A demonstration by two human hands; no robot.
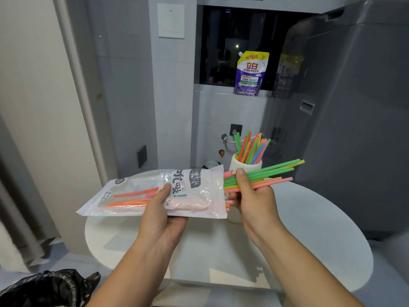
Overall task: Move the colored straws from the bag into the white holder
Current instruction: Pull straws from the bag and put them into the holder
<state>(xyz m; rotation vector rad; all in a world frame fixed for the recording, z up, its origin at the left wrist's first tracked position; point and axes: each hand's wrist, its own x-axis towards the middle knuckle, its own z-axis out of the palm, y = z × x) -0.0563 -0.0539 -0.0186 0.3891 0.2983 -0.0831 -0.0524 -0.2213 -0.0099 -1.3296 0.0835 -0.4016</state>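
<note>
My left hand (160, 203) grips the clear and pink straw bag (194, 191) from below, held level above the table. A few orange and pink straws (130, 197) still lie inside it. My right hand (252, 196) is closed on a bunch of green, yellow, orange and pink straws (274, 173) that stick out of the bag's open right end. Just behind my right hand stands the white holder (254, 166), with several colored straws (252, 149) upright in it.
A round white table (309, 235) lies under both hands. A grey washing machine (354, 107) stands close on the right. A purple detergent pouch (251, 74) sits on the window ledge. A black plastic bag (48, 289) is at the lower left.
</note>
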